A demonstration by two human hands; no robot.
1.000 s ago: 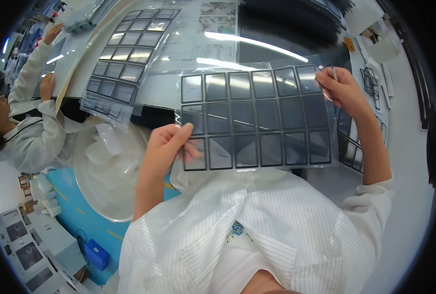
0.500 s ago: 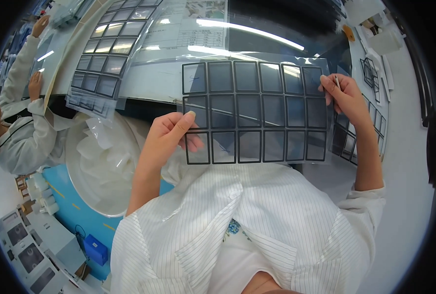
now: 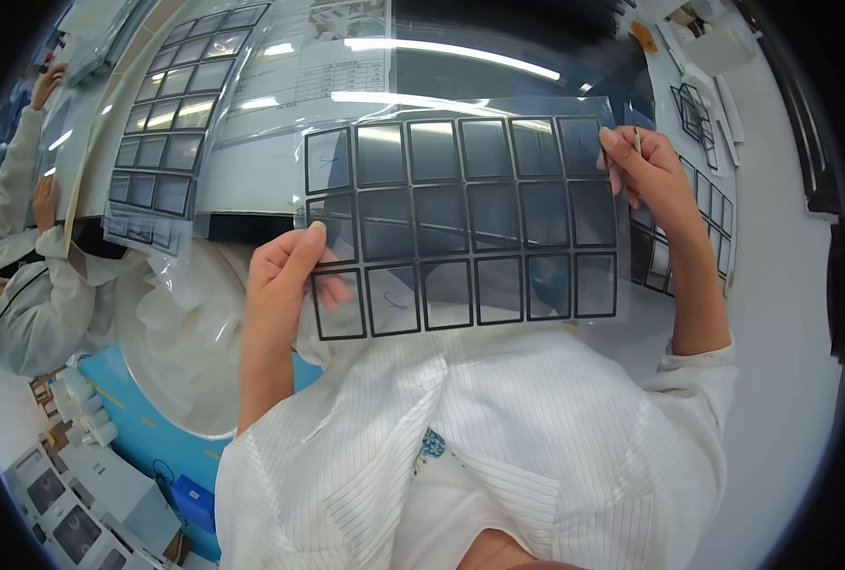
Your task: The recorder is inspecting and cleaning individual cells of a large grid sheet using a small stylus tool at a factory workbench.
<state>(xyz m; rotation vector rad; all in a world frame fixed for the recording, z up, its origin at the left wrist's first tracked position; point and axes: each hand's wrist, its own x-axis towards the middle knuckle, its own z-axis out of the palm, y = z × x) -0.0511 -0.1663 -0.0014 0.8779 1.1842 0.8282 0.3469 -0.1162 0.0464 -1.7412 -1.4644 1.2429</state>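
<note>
Between my hands I hold up a clear plastic sheet [image 3: 468,222] bearing rows of black-edged rectangular frames, in front of my chest. My left hand [image 3: 287,275] pinches its left edge, thumb on the near face and fingers showing through behind. At the upper right corner my right hand [image 3: 645,169] grips it between thumb and fingers. A thin, pale pointed tool [image 3: 637,141] also sticks up from the right hand; most of it is hidden by the fingers. Small pen marks show in a few of the sheet's cells.
Similar framed sheets [image 3: 170,123] lie stacked on the table at left. A round bin [image 3: 180,351] lined with white material stands below. At right are another framed sheet [image 3: 712,209] and loose black frames [image 3: 693,119]. A co-worker's hand [image 3: 46,201] rests at far left.
The held sheet has shifted left and a little nearer in the view, its left side tipping slightly down. Both hands still grip it. The surroundings have shifted left too.
</note>
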